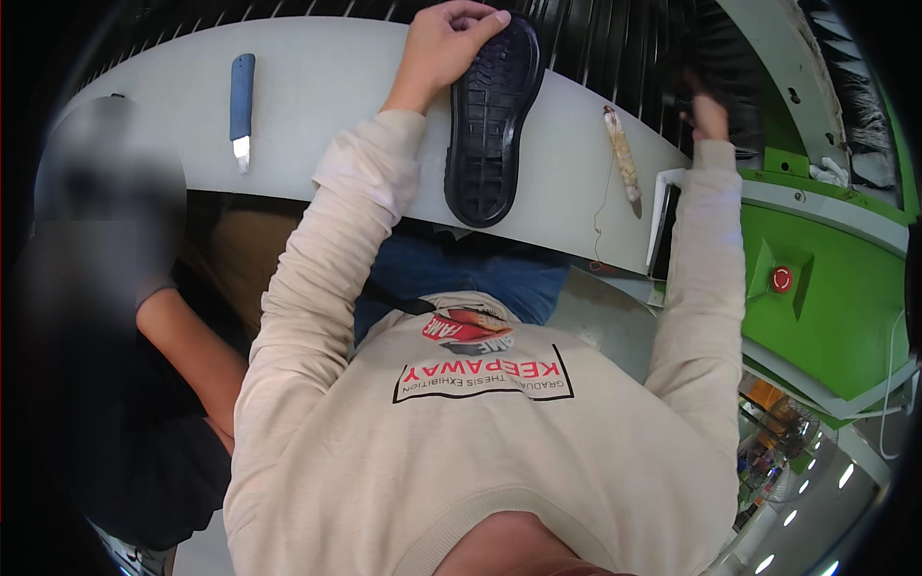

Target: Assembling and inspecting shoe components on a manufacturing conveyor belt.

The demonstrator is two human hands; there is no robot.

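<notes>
A black shoe sole [488, 125], with a ridged, compartmented face upward, lies lengthwise across the pale work surface. My left hand [451, 48] grips its far end, the thumb on top at the edge and the fingers curled. Out to the far right, my right hand [709, 117] reaches over the dark slatted belt at the surface's edge. Its fingers are blurred and partly hidden against a dark shape, so what it holds, if anything, cannot be made out.
The pale work surface [327, 106] carries a blue-handled knife [242, 101] on the left and a wrapped-handle blade [622, 154] with a string on the right. Beyond runs the slatted belt [600, 58]. A green machine [816, 259] with a red button stands right; another person [182, 346] sits left.
</notes>
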